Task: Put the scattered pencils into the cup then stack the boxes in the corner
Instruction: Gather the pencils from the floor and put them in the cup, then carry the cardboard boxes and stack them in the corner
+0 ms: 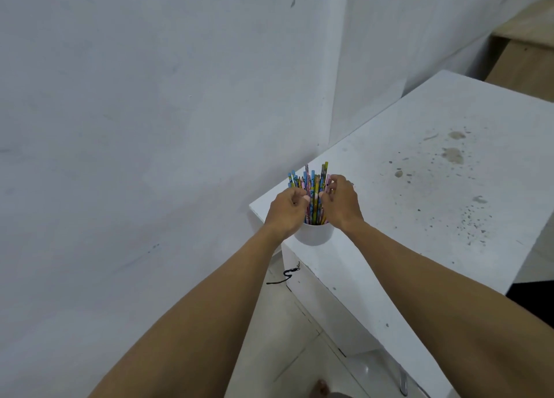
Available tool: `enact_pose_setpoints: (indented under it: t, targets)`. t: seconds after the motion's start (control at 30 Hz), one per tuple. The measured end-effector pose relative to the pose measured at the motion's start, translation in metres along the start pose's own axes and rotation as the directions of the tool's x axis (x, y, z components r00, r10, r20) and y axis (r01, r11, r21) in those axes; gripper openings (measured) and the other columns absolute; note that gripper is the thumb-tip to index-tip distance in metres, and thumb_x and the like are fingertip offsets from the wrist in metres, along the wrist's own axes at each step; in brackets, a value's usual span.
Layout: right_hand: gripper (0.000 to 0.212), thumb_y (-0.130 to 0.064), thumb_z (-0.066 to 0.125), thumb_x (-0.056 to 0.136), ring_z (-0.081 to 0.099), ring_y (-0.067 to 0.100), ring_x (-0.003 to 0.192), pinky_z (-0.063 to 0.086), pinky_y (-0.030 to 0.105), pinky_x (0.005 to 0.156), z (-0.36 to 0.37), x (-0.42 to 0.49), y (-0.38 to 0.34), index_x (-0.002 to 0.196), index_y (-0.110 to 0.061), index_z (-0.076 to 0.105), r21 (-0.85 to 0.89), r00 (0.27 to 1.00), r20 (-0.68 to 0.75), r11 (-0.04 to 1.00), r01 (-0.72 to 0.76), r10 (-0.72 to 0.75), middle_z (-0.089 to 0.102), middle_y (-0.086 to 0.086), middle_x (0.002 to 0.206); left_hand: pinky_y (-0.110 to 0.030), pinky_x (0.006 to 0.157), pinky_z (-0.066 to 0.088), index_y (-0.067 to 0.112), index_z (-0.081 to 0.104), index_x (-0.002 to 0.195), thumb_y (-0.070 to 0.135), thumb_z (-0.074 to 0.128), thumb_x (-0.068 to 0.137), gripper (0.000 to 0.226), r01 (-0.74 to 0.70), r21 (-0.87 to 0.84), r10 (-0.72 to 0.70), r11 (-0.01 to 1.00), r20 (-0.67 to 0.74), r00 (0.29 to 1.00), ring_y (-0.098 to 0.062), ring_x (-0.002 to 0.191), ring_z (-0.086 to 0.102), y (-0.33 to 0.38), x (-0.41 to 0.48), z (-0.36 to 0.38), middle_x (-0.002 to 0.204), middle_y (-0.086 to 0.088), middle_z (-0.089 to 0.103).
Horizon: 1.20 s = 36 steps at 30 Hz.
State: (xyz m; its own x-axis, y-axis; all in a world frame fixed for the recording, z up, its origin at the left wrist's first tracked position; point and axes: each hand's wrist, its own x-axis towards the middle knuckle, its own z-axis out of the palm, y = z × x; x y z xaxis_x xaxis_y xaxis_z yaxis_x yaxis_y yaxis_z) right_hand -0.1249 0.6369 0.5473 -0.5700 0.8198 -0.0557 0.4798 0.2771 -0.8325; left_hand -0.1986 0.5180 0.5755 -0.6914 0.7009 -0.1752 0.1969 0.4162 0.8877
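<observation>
A white cup (314,235) stands at the near left corner of the white table (419,205). It is packed with several colourful pencils (313,184) that stand upright. My left hand (284,210) is on the left of the bundle, my right hand (340,201) on the right. The fingers of both curl onto the pencils just above the cup's rim. No boxes are in view.
A white wall (150,112) rises close to the table's left side. The tabletop has dark specks and stains (452,154) at the right. A black cord (284,276) hangs by the table's side, above a tiled floor (287,337).
</observation>
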Motion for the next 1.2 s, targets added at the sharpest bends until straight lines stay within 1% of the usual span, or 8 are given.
enact_pose_setpoints:
  t: [0.13,0.27,0.4,0.47,0.57,0.73,0.9,1.2]
  targets:
    - [0.041,-0.013,0.054,0.095,0.058,0.025,0.109,0.049,0.039,0.097,-0.006,-0.008,-0.004,0.134,-0.014,0.044,-0.01,0.999,-0.001,0.999,0.042,-0.042,0.045,0.01,0.13,-0.028,0.089,0.045,0.014,0.06,0.118,0.026,0.05,0.096,0.027,-0.006,-0.005,0.006,1.0,0.025,1.0,-0.018,0.106,0.058,0.005,-0.004,0.002,0.117,-0.002,0.064]
    - [0.035,-0.017,0.056,0.094,0.055,0.022,0.111,0.048,0.034,0.095,-0.011,-0.027,-0.006,0.129,-0.013,0.051,-0.059,0.993,0.037,0.992,0.115,-0.113,0.051,0.009,0.126,-0.025,0.083,0.041,0.016,0.061,0.113,0.027,0.05,0.096,0.024,-0.04,0.034,0.038,0.999,0.043,0.998,-0.019,0.103,0.057,0.005,-0.016,0.003,0.112,-0.003,0.064]
    - [0.031,-0.016,0.057,0.093,0.054,0.026,0.114,0.043,0.031,0.093,-0.014,-0.055,-0.007,0.123,-0.01,0.057,-0.138,0.972,0.066,0.963,0.232,-0.225,0.054,0.011,0.125,-0.029,0.087,0.046,0.015,0.061,0.112,0.025,0.051,0.095,0.022,-0.122,0.113,0.113,0.986,0.08,0.99,-0.02,0.104,0.059,0.005,-0.033,0.0,0.112,-0.003,0.066]
    - [0.032,-0.021,0.058,0.093,0.053,0.027,0.116,0.044,0.037,0.094,-0.015,-0.074,-0.006,0.124,-0.013,0.058,-0.247,0.953,0.073,0.92,0.303,-0.295,0.054,0.011,0.126,-0.029,0.086,0.044,0.016,0.06,0.112,0.024,0.05,0.095,0.021,-0.202,0.183,0.185,0.962,0.105,0.977,-0.021,0.104,0.058,0.004,-0.048,-0.005,0.113,-0.003,0.064]
    - [0.045,-0.031,0.058,0.093,0.039,0.024,0.131,0.033,0.04,0.104,-0.011,-0.114,-0.004,0.135,-0.021,0.049,-0.509,0.933,0.106,0.787,0.349,-0.345,0.047,0.005,0.138,-0.038,0.094,0.043,0.02,0.055,0.121,0.025,0.049,0.096,0.027,-0.362,0.364,0.323,0.858,0.165,0.932,-0.022,0.109,0.055,-0.007,-0.079,-0.018,0.122,-0.003,0.06]
    - [0.056,-0.036,0.055,0.094,0.013,0.028,0.148,0.013,0.045,0.117,-0.001,-0.183,0.006,0.145,-0.021,0.038,-0.654,0.937,0.175,0.675,0.34,-0.302,0.03,0.005,0.155,-0.041,0.105,0.038,0.019,0.053,0.128,0.029,0.052,0.096,0.034,-0.469,0.484,0.417,0.739,0.218,0.882,-0.02,0.12,0.052,-0.034,-0.132,-0.043,0.132,0.0,0.057]
    - [0.056,-0.036,0.053,0.096,0.008,0.027,0.149,0.01,0.046,0.118,0.014,-0.258,0.024,0.147,-0.023,0.035,-0.657,0.96,0.182,0.699,0.281,-0.215,0.025,0.004,0.158,-0.043,0.106,0.038,0.019,0.054,0.127,0.033,0.05,0.096,0.034,-0.436,0.472,0.349,0.766,0.264,0.899,-0.02,0.115,0.055,-0.068,-0.197,-0.052,0.131,0.0,0.057]
    - [0.051,-0.04,0.05,0.096,0.01,0.024,0.149,0.009,0.044,0.119,0.009,-0.38,0.061,0.144,-0.025,0.039,-0.656,0.968,0.249,0.731,0.19,-0.028,0.027,0.001,0.156,-0.041,0.106,0.036,0.019,0.052,0.128,0.032,0.047,0.098,0.034,-0.478,0.476,0.262,0.738,0.451,0.853,-0.021,0.119,0.053,-0.115,-0.3,-0.03,0.132,-0.001,0.057]
